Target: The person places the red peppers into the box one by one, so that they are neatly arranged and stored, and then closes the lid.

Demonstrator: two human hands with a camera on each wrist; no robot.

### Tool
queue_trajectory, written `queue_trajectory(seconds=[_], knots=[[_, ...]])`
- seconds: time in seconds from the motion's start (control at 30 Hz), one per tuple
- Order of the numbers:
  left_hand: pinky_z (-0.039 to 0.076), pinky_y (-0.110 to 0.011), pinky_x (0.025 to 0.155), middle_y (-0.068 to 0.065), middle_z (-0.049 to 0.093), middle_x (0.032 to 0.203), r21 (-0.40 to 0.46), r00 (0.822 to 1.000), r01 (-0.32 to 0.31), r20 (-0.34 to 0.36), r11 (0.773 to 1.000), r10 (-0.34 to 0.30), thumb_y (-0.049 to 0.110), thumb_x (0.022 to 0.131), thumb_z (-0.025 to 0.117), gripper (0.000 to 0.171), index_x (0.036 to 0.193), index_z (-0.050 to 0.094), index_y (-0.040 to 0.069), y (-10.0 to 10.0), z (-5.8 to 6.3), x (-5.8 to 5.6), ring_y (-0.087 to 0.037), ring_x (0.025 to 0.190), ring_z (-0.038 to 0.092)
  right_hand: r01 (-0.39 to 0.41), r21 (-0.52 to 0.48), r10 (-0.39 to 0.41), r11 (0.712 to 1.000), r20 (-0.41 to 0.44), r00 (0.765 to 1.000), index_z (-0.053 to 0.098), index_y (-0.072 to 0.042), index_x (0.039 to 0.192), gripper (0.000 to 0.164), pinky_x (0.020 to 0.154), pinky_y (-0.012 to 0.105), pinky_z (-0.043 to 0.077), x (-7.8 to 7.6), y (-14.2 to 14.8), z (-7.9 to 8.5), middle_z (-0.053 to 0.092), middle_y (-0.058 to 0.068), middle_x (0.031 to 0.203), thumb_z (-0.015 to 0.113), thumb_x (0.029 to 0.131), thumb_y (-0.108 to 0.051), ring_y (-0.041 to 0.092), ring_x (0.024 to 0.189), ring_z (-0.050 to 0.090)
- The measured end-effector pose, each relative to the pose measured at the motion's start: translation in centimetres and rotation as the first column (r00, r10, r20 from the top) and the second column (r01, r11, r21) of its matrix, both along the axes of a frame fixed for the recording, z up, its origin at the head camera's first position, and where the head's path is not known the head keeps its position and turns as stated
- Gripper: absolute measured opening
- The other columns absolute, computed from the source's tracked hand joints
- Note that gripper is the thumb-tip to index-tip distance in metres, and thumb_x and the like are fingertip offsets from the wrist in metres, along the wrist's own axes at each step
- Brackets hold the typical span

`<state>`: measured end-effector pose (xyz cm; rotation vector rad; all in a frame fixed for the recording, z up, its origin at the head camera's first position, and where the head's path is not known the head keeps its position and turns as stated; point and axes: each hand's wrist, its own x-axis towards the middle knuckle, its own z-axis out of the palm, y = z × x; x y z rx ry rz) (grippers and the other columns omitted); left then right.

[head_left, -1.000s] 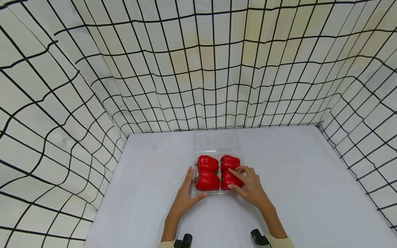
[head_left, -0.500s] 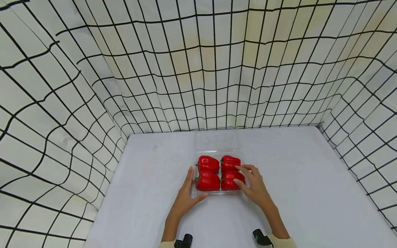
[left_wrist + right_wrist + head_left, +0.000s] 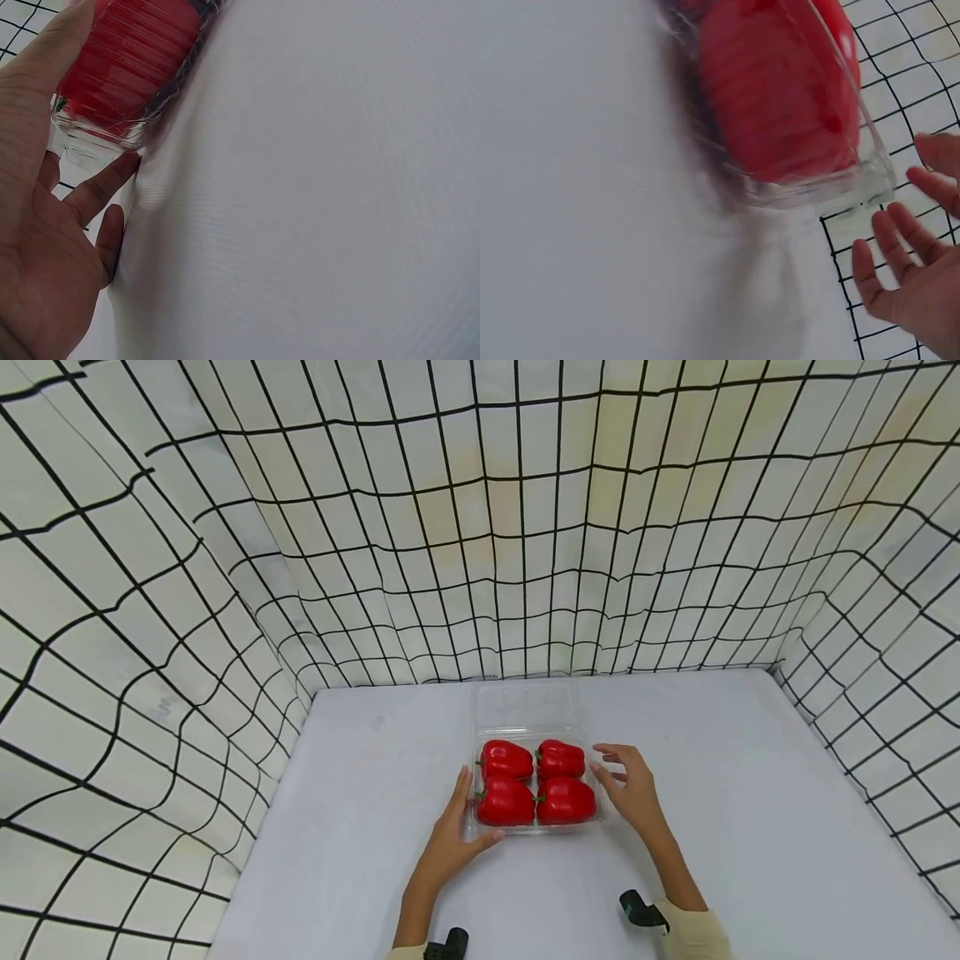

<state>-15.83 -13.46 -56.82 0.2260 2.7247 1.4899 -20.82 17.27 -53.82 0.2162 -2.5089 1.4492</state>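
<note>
Several red bell peppers (image 3: 566,801) fill a clear plastic clamshell box (image 3: 517,831) in the head view, two at the back and two in front. Its see-through lid (image 3: 525,707) lies folded back behind them. My left hand (image 3: 448,842) rests against the left side of the box, fingers extended along it and thumb at the front edge. Up close in the left wrist view, that hand (image 3: 52,240) spreads around a corner of the box (image 3: 97,133). To the right of the box is my right hand (image 3: 633,787), holding nothing; the right wrist view has its fingers (image 3: 889,238) apart from the wall.
A white cloth-like surface (image 3: 360,793) lies under the box. Black netting (image 3: 525,577) hangs in front of pale walls at the back and both sides. Each wrist carries a dark device (image 3: 642,908) at the sleeve cuff.
My right hand has come off the front right pepper and moved right, outside the box. The left hand keeps its place, and the peppers look still.
</note>
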Motion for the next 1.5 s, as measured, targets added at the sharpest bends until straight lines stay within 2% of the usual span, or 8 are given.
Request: queue_trajectory(seconds=[0.13, 0.3, 0.5, 0.67, 0.9, 1.1, 1.33, 1.5], knots=[[0.034, -0.058, 0.112, 0.006, 0.014, 0.164, 0.013, 1.000, 0.001, 0.000, 1.000, -0.001, 0.055, 0.077, 0.075, 0.104, 0.158, 0.015, 0.028, 0.1, 0.0, 0.2, -0.030, 0.149, 0.024, 0.065, -0.115, -0.038, 0.991, 0.220, 0.975, 0.054, -0.003, 0.133, 0.042, 0.090, 0.040, 0.058, -2.1, 1.0, 0.4, 0.058, 0.020, 0.129, 0.061, 0.097, -0.024, 0.034, 0.115, 0.060], [0.033, -0.057, 0.112, 0.006, 0.014, 0.164, 0.016, 1.000, 0.002, 0.003, 1.000, -0.002, 0.055, 0.076, 0.075, 0.105, 0.158, 0.015, 0.027, 0.2, 0.0, 0.3, -0.029, 0.149, 0.023, 0.105, -0.288, 0.040, 0.952, 0.456, 0.889, 0.040, 0.001, 0.145, 0.051, 0.100, 0.041, 0.052, -5.4, 1.8, 0.9, 0.052, 0.024, 0.139, 0.052, 0.102, -0.025, 0.035, 0.126, 0.055], [0.033, -0.056, 0.113, 0.006, 0.013, 0.164, 0.015, 1.000, -0.003, 0.003, 1.000, 0.003, 0.054, 0.076, 0.076, 0.105, 0.158, 0.015, 0.028, 0.3, -0.2, 0.3, -0.028, 0.150, 0.023, 0.109, -0.411, 0.166, 0.905, 0.577, 0.799, 0.040, 0.000, 0.144, 0.050, 0.111, 0.042, 0.044, -8.6, 1.8, 0.6, 0.045, 0.022, 0.147, 0.049, 0.103, -0.027, 0.033, 0.135, 0.047], [0.035, -0.057, 0.111, 0.006, 0.014, 0.164, 0.020, 1.000, -0.005, 0.012, 1.000, 0.005, 0.051, 0.077, 0.076, 0.104, 0.158, 0.015, 0.030, 0.4, -0.4, 0.5, -0.030, 0.149, 0.026, 0.107, -0.388, 0.172, 0.916, 0.618, 0.767, 0.045, -0.003, 0.143, 0.049, 0.107, 0.040, 0.045, -9.9, 1.5, 0.2, 0.049, 0.019, 0.145, 0.053, 0.101, -0.027, 0.030, 0.132, 0.049], [0.037, -0.057, 0.110, 0.005, 0.015, 0.164, 0.016, 1.000, -0.011, 0.010, 1.000, 0.011, 0.051, 0.076, 0.077, 0.106, 0.158, 0.014, 0.028, 0.5, -0.6, 0.6, -0.031, 0.147, 0.030, 0.097, -0.327, 0.136, 0.940, 0.622, 0.771, 0.049, -0.007, 0.141, 0.046, 0.103, 0.042, 0.048, -10.2, 1.3, 0.2, 0.055, 0.018, 0.138, 0.057, 0.099, -0.023, 0.027, 0.121, 0.054], [0.036, -0.057, 0.110, 0.005, 0.014, 0.164, 0.012, 1.000, -0.007, 0.019, 1.000, 0.006, 0.048, 0.076, 0.078, 0.105, 0.158, 0.014, 0.029, 0.6, -0.4, 0.7, -0.032, 0.147, 0.030, 0.110, -0.336, 0.124, 0.935, 0.605, 0.786, 0.050, -0.009, 0.138, 0.043, 0.094, 0.035, 0.051, -10.3, 1.4, 0.2, 0.062, 0.012, 0.125, 0.059, 0.097, -0.017, 0.023, 0.113, 0.058], [0.037, -0.057, 0.110, 0.002, 0.015, 0.165, 0.011, 1.000, 0.000, -0.002, 1.000, 0.000, 0.050, 0.077, 0.077, 0.105, 0.158, 0.014, 0.028, 0.3, -0.1, 0.4, -0.033, 0.146, 0.031, 0.053, -0.341, 0.135, 0.939, 0.505, 0.852, 0.052, -0.006, 0.129, 0.036, 0.090, 0.035, 0.053, -10.5, 1.6, 0.5, 0.065, -0.003, 0.098, 0.062, 0.096, -0.015, 0.022, 0.103, 0.059], [0.036, -0.059, 0.110, -0.001, 0.015, 0.165, 0.014, 1.000, 0.000, -0.016, 1.000, 0.000, 0.051, 0.077, 0.076, 0.105, 0.158, 0.015, 0.027, 0.1, 0.2, 0.1, -0.035, 0.146, 0.030, -0.030, -0.319, 0.162, 0.947, 0.395, 0.904, 0.054, -0.003, 0.120, 0.030, 0.096, 0.044, 0.054, -10.5, 1.9, 0.6, 0.064, -0.003, 0.096, 0.064, 0.094, -0.014, 0.022, 0.098, 0.062]])
